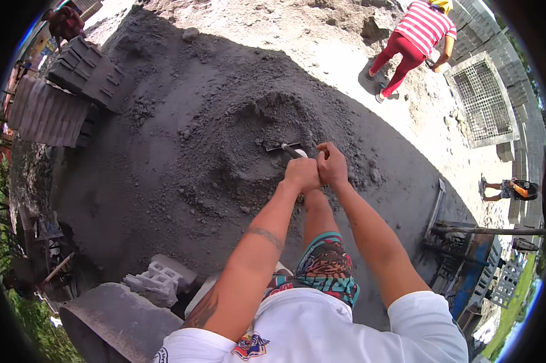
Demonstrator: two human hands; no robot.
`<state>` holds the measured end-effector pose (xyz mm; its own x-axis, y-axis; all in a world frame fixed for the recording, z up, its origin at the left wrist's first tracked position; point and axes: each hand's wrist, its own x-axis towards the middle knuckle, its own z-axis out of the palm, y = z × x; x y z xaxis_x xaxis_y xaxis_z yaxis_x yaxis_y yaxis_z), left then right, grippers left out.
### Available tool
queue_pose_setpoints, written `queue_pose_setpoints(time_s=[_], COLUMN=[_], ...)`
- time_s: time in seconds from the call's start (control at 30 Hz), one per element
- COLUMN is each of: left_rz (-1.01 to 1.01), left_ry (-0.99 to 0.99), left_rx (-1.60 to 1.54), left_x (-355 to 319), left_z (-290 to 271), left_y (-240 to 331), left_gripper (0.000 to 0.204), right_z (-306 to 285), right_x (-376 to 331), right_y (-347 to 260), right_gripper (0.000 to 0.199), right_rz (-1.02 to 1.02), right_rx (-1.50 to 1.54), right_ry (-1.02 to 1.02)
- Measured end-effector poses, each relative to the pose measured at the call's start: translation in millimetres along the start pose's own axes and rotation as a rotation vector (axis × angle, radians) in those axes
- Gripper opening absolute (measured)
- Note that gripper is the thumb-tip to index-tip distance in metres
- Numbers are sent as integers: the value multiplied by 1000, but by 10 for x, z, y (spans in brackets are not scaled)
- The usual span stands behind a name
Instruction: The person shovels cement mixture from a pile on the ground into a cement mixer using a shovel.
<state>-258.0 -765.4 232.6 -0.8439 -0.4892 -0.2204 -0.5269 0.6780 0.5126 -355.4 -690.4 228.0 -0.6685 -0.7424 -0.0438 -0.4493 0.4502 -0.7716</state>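
Shovel handle [298, 153] sits clenched in both fists, the left hand [301, 174] just behind and touching the right hand [332, 164], arms stretched out over the bent knee in patterned shorts [324, 266]. Just beyond the knuckles the shaft runs down and away, and the blade [283, 147] is sunk edge-first into the near slope of the dark grey mound [249, 133], most of the metal hidden under the loose mix. To my eye this is the digging-in part of turning the pile: the blade is buried but nothing is lifted yet. The next move would call for levering down on the handle and heaving the load clear without letting it spill off the sides; the stuff looks damp and heavy, so the grip has to stay firm.

Near the feet, to the left, lie a broken hollow block [158, 279] and a round drum [112, 323]. Farther left stands a stack of grey blocks [88, 72]. Beyond the mound, on pale sunlit ground, a person in a striped shirt [424, 24] bends beside a wire mesh frame [483, 100].
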Motion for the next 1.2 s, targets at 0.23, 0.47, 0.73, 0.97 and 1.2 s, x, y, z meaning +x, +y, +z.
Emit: queue_pose_setpoints(time_s=[0.23, 0.47, 0.73, 0.97, 1.2], left_rz=[0, -137, -283, -187, -160], left_ry=[-45, -185, -445, -545, -619], left_rx=[-60, 6, 26, 2, -13], left_x=[-560, -1809, -2245, -2548, -2534], left_z=[697, 2734, 3079, 2897, 2713], left_y=[119, 299, 771, 1761, 2063], left_gripper=[24, 23, 41, 40, 43], right_z=[76, 659, 351, -494, -963], right_x=[-637, -2433, -3118, -3614, -3817], right_y=[503, 2185, 2613, 2820, 2666], right_gripper=[21, 32, 40, 32, 29], right_rz=[83, 191, 887, 784, 956], right_rx=[41, -51, 417, 388, 691], right_ry=[-28, 29, -458, -473, -298])
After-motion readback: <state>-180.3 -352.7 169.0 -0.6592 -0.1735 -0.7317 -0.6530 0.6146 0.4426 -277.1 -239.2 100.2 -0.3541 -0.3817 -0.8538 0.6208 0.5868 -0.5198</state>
